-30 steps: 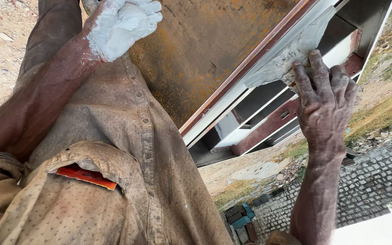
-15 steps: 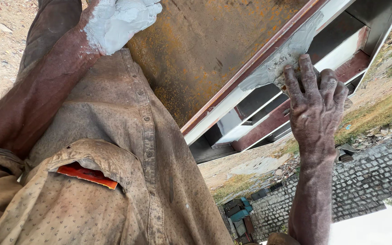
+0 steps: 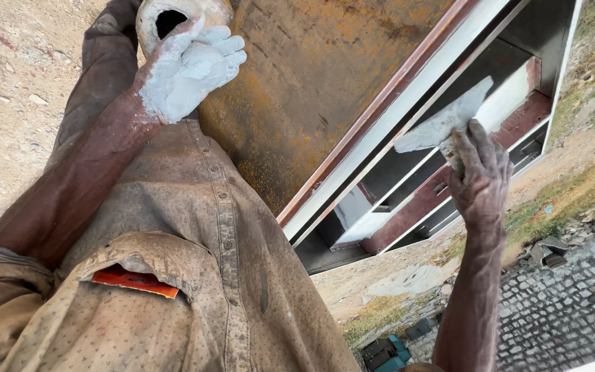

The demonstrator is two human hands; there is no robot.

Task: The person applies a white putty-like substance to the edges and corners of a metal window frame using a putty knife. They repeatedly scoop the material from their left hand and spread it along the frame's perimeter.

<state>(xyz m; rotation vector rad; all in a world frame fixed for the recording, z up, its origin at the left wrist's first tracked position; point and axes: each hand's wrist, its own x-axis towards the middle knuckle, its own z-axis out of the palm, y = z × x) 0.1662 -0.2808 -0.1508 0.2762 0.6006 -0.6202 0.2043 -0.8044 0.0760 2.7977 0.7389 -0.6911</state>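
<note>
My left hand [image 3: 187, 69] is coated in white putty and grips a small round putty-smeared container [image 3: 166, 17] at the top of the view, against a rusty orange metal sheet [image 3: 325, 89]. My right hand [image 3: 480, 182] is closed on a flat putty blade [image 3: 442, 124] smeared with white putty. The blade's tip is over the open compartments of a metal frame, beside its white-and-maroon edge strip [image 3: 380, 138]. I cannot tell whether the blade touches the frame.
My dusty dotted brown shirt [image 3: 194, 275], with a red item in its chest pocket [image 3: 136, 281], fills the lower left. Bare sandy ground [image 3: 15, 83] lies to the left. Grey paving stones [image 3: 559, 310], grass and a blue-green object [image 3: 387, 351] lie lower right.
My right hand has come off the frame's white edge and moved down and right, so the putty blade shows. My left hand has dropped into view with the container.
</note>
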